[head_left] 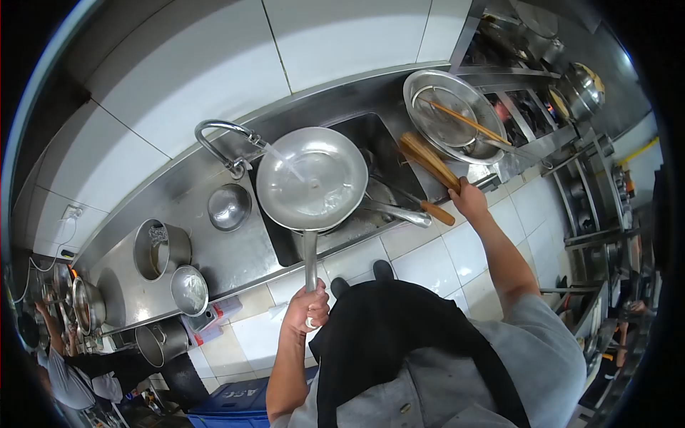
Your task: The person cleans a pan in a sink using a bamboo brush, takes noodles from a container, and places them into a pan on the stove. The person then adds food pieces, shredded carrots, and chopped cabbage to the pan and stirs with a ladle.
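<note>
My left hand (pixel 307 308) is closed round the long metal handle of a silver frying pan (pixel 314 175). The pan is over the sink, under the curved tap (pixel 222 146), and water runs from the tap into it. In my right hand (pixel 469 200) is the end of a bamboo wok brush (pixel 432 162), its bristle end toward the right side of the sink. Below the brush, another pan with a metal handle (pixel 397 212) and a wooden-handled tool (pixel 437 212) stick out of the sink basin (pixel 378 132).
A large metal bowl (pixel 415 96) with a strainer and chopsticks stands right of the sink, near the stove (pixel 524 110). Left are a round metal lid (pixel 229 207), a pot (pixel 178 246) and a small bowl (pixel 189 290). Another person (pixel 71 378) works at far left. A blue crate (pixel 232 397) stands below.
</note>
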Available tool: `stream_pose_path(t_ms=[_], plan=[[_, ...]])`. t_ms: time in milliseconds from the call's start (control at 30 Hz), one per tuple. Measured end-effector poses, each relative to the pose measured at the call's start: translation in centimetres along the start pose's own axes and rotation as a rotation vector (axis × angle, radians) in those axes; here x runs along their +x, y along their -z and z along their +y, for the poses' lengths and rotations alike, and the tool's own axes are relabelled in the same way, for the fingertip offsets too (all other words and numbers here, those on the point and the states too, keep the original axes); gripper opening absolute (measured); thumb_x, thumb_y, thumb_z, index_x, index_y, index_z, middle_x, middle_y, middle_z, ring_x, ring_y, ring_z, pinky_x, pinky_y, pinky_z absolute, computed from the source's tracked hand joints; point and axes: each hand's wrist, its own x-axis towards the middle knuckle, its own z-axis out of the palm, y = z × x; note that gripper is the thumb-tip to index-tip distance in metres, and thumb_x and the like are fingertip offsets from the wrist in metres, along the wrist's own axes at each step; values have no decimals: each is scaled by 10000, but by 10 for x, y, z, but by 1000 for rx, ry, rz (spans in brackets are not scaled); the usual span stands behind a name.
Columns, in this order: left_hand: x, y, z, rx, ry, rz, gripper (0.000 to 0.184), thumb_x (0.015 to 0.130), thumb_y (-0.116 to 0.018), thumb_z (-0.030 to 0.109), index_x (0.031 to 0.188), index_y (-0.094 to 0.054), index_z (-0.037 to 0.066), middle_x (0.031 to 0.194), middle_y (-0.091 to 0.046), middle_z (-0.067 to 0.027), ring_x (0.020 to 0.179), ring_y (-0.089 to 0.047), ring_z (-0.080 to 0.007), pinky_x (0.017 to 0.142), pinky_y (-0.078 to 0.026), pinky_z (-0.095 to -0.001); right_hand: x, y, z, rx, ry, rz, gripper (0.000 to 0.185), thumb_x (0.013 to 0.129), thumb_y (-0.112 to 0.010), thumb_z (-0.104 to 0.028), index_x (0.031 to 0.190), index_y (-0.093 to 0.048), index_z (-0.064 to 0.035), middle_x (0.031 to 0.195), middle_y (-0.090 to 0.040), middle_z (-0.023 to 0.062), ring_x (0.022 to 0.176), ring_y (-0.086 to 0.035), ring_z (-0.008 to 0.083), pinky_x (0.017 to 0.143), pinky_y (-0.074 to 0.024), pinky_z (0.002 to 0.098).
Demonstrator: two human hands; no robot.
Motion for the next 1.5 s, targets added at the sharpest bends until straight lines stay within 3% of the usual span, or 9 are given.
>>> stream_pose_path(t_ms=[133,633,833,900,1033,1100,1333,1433,1500], plan=[[12,1,-9,-51,46,-6,73,944,-536,101,1008,-512,128,576,-338,49,407,-295,-34,306,-241,-203,-13,10,-19,-140,178,394,517,819,-655,-279,1248,-512,-28,865,-653,170,919,-633,364,889,-457,442],[22,51,-17,-56,26,73,70,1001,-476,220,970,-479,158,528,-324,57,384,-300,-65,320,-285,-254,-85,26,14,502,-31,303,236,860,-623,-297,905,-641,-66,780,-664,171,732,-643,376,676,-511,442],[30,45,-19,-208,-8,-14,131,1026,-381,201,1065,-474,118,578,-369,20,420,-332,-86,384,-302,-276,-120,-126,170,300,-288,-340,374,811,-563,-318,871,-677,33,918,-662,266,893,-644,410,802,-512,473],[30,43,-16,-241,0,-35,145,1030,-351,178,1079,-464,103,595,-374,5,434,-346,-91,410,-302,-289,-164,-152,197,360,-671,-631,374,802,-566,-275,953,-682,47,1003,-666,259,951,-650,369,803,-521,451],[34,45,-14,-227,53,-46,195,1042,-324,209,969,-469,102,575,-369,2,433,-348,-101,415,-302,-288,-229,-170,194,219,-621,-849,380,816,-561,-249,986,-662,75,1054,-644,258,734,-672,359,607,-542,450],[34,63,-8,-239,134,10,276,1050,-334,291,920,-511,126,557,-364,34,432,-348,-93,415,-323,-284,-251,-236,214,401,-239,-814,369,888,-537,-263,1001,-651,70,936,-654,217,702,-680,329,546,-572,362],[33,51,-2,-88,92,-86,146,1032,-412,219,951,-498,134,560,-337,58,409,-310,-57,363,-269,-239,-276,-211,134,345,-88,-719,174,828,-542,-99,849,-674,12,910,-661,188,764,-695,304,624,-589,357],[30,57,-3,-60,109,-120,115,1029,-421,212,965,-478,136,572,-348,56,408,-309,-56,358,-266,-235,-285,-227,124,437,-51,-636,294,798,-598,-194,918,-653,69,736,-652,155,602,-647,230,469,-530,346],[34,62,0,-59,115,-40,246,1033,-413,243,816,-460,137,526,-322,61,382,-283,-63,347,-258,-244,-292,-224,114,425,-164,-676,316,797,-611,-241,903,-677,49,763,-670,169,655,-660,261,591,-543,385]])
